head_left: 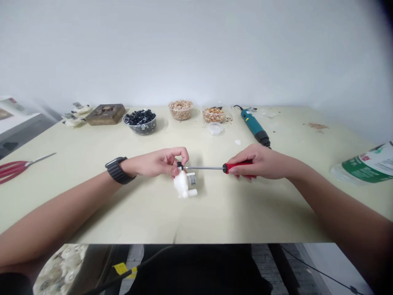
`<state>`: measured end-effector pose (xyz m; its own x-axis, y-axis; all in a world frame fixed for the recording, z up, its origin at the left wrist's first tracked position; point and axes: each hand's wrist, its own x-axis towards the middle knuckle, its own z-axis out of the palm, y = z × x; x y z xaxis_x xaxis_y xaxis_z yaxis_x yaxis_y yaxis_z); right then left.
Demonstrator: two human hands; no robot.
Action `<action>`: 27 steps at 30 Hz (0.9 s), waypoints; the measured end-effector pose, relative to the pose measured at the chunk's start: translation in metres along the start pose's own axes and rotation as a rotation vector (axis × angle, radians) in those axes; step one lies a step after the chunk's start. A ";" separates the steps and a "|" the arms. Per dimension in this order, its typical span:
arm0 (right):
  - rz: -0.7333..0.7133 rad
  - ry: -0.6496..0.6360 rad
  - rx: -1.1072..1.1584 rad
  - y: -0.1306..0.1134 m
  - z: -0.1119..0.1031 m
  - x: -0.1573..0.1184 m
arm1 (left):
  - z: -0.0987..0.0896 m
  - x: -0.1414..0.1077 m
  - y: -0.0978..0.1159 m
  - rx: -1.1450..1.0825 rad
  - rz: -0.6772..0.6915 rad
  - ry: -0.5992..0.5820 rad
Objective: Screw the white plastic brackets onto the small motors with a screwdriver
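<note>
My left hand [167, 162], with a dark watch on its wrist, pinches a white plastic part [181, 184] at its upper end, where a small black piece [179, 165] sits. Short white stubs and a grey metal piece [192, 179] stick out of the part's right side. Wrapped around the red handle of a screwdriver [205, 168] is my right hand [253, 162]. The screwdriver lies level, its shaft pointing left, and the tip meets the black piece beside my left fingertips. Whether the tip sits in a screw is too small to tell.
Along the back stand a brown block [106, 114], a bowl of black pieces [140, 122], two tubs of small fittings [180, 110] and a teal power tool [254, 126]. Red scissors [18, 169] lie left; a green-labelled bottle [367, 166] lies right. Below left, a container holds white parts [63, 268].
</note>
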<state>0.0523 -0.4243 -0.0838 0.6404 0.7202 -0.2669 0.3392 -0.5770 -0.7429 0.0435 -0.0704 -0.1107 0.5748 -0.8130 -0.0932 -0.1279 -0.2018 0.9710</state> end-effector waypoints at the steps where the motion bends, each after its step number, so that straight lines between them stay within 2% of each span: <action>1: 0.016 -0.030 0.018 -0.001 -0.001 -0.001 | 0.002 0.000 0.000 -0.001 -0.013 -0.017; 11: 0.077 -0.313 0.238 0.004 -0.006 0.004 | 0.022 -0.001 0.009 0.039 -0.068 -0.092; 14: 0.119 -0.430 0.283 0.005 -0.010 0.002 | 0.029 0.001 0.013 -0.007 -0.066 -0.113; 16: 0.129 -0.455 0.282 0.004 -0.015 -0.002 | 0.032 0.002 0.014 -0.060 -0.049 -0.109; 19: 0.145 -0.369 0.226 0.006 -0.023 -0.008 | 0.032 0.003 0.013 -0.153 0.001 -0.066; 22: 0.193 -0.181 0.233 0.008 -0.021 -0.007 | 0.029 0.004 0.009 -0.194 0.047 0.003; 25: 0.150 0.025 0.381 0.007 -0.001 0.004 | 0.028 0.007 0.005 -0.192 0.068 0.078; 27: 0.112 0.041 0.431 0.002 0.018 0.012 | 0.029 0.009 0.001 -0.187 0.093 0.153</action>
<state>0.0484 -0.4095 -0.0994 0.6869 0.6412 -0.3422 -0.0462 -0.4313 -0.9010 0.0251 -0.0942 -0.1166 0.6848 -0.7285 0.0188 -0.0422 -0.0139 0.9990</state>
